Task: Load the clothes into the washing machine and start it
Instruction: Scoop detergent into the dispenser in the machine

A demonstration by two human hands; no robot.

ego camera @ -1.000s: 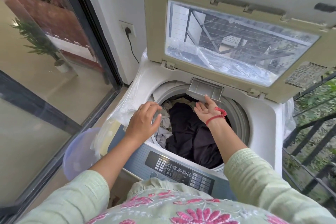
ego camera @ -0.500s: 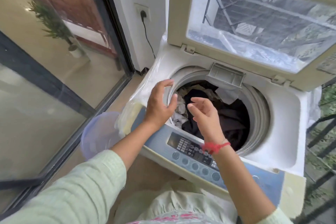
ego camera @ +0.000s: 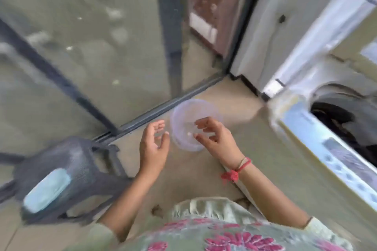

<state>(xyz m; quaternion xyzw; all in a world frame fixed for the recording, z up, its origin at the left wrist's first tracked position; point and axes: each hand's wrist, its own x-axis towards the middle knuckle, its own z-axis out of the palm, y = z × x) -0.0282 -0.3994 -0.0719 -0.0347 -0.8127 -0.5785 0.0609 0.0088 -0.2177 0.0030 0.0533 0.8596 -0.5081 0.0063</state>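
The view is blurred. The washing machine (ego camera: 318, 128) stands at the right edge with its lid up, and dark clothes (ego camera: 344, 126) lie in its drum. A pale lilac plastic tub (ego camera: 184, 114) sits on the floor to the machine's left and looks empty. My left hand (ego camera: 153, 144) hovers just left of the tub, fingers apart, holding nothing. My right hand (ego camera: 216, 138), with a red thread at the wrist, hovers over the tub's near side, fingers spread and empty.
A dark grey plastic stool (ego camera: 67, 173) with a pale blue block (ego camera: 47, 189) on its seat stands at the lower left. A glass sliding door (ego camera: 91, 47) with a dark frame fills the left. A white wall (ego camera: 265, 26) rises behind the machine.
My head has turned left and down from the drum to the floor. Both hands have left the drum rim and now hover over the lilac tub.
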